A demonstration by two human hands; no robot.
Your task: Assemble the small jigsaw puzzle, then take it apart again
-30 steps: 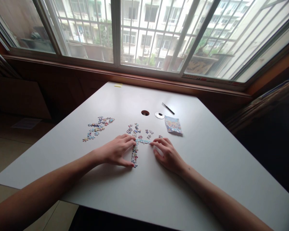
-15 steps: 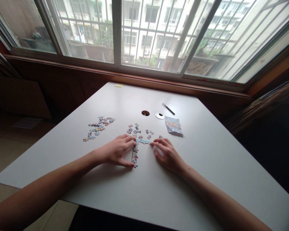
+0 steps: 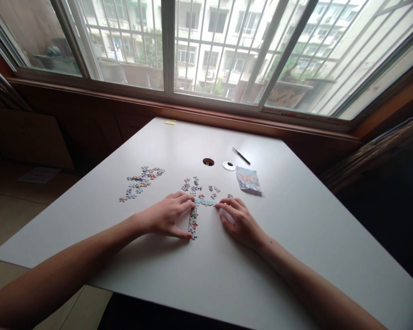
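A joined L of jigsaw puzzle pieces (image 3: 193,219) lies flat on the white table, a pale blue row across its far side and a multicoloured strip running toward me. My left hand (image 3: 168,215) is spread along the strip's left edge. Its fingertips touch the far corner and its thumb rests at the near end. My right hand (image 3: 239,220) lies at the right end of the blue row, index fingertip against the last piece and thumb apart. Any loose piece under that fingertip is too small to make out. Several loose pieces (image 3: 195,184) lie just beyond the L.
A larger heap of puzzle pieces (image 3: 142,181) lies to the left. Back right are a creased picture sheet (image 3: 248,179), a black pen (image 3: 241,156) and a round metal cover (image 3: 229,166). Beside the cover is a hole (image 3: 208,162) in the table (image 3: 199,279). A barred window stands behind.
Both hands and the puzzle pieces keep their places. Only the camera's view has shifted very slightly.
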